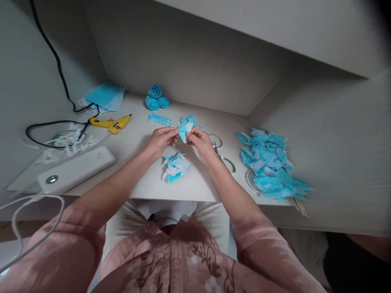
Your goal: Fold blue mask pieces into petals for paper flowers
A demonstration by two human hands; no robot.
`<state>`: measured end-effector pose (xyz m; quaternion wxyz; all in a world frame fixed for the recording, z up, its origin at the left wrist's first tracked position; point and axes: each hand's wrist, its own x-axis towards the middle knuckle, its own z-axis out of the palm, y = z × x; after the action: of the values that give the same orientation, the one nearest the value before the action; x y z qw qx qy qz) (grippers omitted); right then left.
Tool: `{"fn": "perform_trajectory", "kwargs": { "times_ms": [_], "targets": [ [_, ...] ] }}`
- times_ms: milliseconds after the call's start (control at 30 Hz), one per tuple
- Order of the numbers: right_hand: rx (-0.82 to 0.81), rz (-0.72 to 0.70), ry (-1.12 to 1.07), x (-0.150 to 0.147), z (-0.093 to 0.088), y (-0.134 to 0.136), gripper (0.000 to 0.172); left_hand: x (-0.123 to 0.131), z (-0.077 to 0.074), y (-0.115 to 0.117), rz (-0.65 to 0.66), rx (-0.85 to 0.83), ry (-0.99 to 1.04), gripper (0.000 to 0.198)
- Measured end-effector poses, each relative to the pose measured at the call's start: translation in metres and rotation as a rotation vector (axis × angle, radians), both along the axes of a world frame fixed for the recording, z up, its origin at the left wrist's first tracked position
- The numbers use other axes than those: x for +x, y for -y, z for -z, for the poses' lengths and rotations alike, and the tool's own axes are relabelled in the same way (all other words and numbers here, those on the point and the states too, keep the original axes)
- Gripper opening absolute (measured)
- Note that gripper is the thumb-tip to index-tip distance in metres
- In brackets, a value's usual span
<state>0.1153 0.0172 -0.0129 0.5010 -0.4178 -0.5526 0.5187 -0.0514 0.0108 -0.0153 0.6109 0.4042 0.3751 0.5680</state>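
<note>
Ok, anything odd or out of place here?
Nothing looks damaged. The blue scrap pile at right reaches the table edge, and wooden sticks under it poke past. The left hand and right hand pinch one blue piece.

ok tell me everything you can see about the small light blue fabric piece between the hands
The small light blue fabric piece is thin and soft-looking, roughly petal-shaped. It is held above the pale table, pinched at one edge by the left hand and at the other by the right hand. Finer detail is blurred.
</note>
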Motion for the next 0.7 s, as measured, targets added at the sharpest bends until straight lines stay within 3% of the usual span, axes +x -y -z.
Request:
{"fn": "perform_trajectory", "kwargs": {
  "times_ms": [200, 333, 467, 567, 700],
  "targets": [
    [0.021, -0.033, 0.035, 0.0052, -0.0041, -0.0007, 0.034, -0.0019, -0.0005, -0.0003, 0.046, 0.012, 0.037, 0.030],
    [0.040, -0.041, 0.095, 0.0055, -0.0029, -0.0015, 0.038, -0.0035, -0.0008, -0.0003, 0.082, 0.015, -0.053, 0.040],
    [0.094, -0.035, 0.178, 0.0032, 0.0008, -0.0015, 0.039, -0.0033, 0.0025, -0.0011, 0.136, 0.067, -0.171, 0.035],
    [0.117, -0.042, 0.208, 0.0032, 0.0003, -0.0011, 0.037, -0.0034, 0.0039, -0.0024, 0.106, 0.085, -0.199, 0.029],
    [0.029, -0.057, 0.091, 0.0075, -0.0065, 0.0004, 0.034, -0.0041, 0.0028, -0.0029, 0.094, 0.081, -0.184, 0.031]
  ]
}}
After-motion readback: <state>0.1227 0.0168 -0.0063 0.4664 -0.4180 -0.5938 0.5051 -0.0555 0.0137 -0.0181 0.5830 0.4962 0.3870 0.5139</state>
